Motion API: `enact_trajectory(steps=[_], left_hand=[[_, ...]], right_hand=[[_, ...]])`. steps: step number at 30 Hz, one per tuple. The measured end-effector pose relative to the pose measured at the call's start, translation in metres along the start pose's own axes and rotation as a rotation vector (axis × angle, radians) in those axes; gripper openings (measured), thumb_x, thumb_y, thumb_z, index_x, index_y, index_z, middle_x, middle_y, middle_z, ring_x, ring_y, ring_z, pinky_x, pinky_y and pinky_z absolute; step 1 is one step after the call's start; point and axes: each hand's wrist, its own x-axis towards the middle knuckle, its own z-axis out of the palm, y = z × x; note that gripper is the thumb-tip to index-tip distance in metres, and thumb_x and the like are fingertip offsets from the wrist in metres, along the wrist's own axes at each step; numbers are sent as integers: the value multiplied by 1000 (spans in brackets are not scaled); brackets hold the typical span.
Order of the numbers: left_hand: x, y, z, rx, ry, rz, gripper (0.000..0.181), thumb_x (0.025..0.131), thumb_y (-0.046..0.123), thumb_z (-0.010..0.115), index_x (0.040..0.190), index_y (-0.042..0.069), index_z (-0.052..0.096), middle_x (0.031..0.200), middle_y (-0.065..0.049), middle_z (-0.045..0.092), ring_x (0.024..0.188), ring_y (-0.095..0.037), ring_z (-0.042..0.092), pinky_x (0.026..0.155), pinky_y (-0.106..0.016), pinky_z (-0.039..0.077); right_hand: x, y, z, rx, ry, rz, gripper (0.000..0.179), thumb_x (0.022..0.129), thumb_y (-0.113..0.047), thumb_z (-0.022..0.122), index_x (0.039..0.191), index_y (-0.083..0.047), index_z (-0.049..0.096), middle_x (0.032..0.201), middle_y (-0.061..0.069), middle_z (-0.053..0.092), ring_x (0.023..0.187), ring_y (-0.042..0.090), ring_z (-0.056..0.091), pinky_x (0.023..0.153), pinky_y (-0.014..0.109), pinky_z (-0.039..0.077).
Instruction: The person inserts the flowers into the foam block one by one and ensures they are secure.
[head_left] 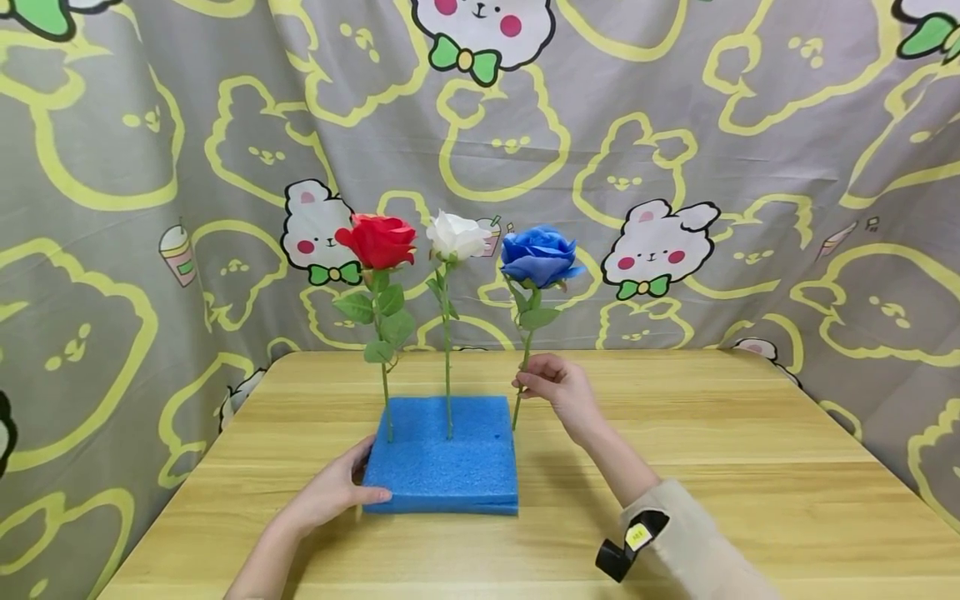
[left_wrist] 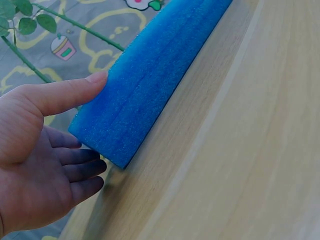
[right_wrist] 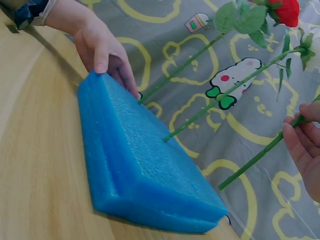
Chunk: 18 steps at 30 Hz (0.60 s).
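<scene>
My right hand (head_left: 558,392) pinches the green stem of a blue artificial rose (head_left: 540,257), held upright. Its bare lower stem end (right_wrist: 221,187) hangs just off the right edge of a blue foam block (head_left: 442,471). My left hand (left_wrist: 40,145) holds that block at its front left corner, thumb on the front edge and fingers along the left side. Standing in the foam are two more artificial flowers: a red rose (head_left: 378,242) at the left and a white rose (head_left: 456,237) near the middle. A small dark hole shows in the block's top toward the right.
The block lies on a light wooden table (head_left: 750,467). Behind and on both sides hangs a grey curtain (head_left: 757,167) with yellow outlines and cartoon rabbits. A black strap with a small camera (head_left: 618,558) sits at my right wrist, over a beige sleeve.
</scene>
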Motion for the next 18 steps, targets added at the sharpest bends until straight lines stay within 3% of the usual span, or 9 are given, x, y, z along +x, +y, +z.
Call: enact_trajectory(steps=[6,18], left_hand=[[0,0,0,-6,-1,0,99,76,23,77,142,-14,13,146,-33,16,133,-44,19,105,-54,21],[1,-2,0,-4,-2,3,98,76,23,77,142,-13,14,146,-33,16,133,-44,20,106,-54,21]], right_hand=[[2,4,11,30,-6,-5,18,86,6,59,97,18,54,81,5,65,78,16,65,70,31,55],[3,20,21,-11,15,20,15,86,4,59,96,15,56,83,9,65,79,18,64,69,29,54]])
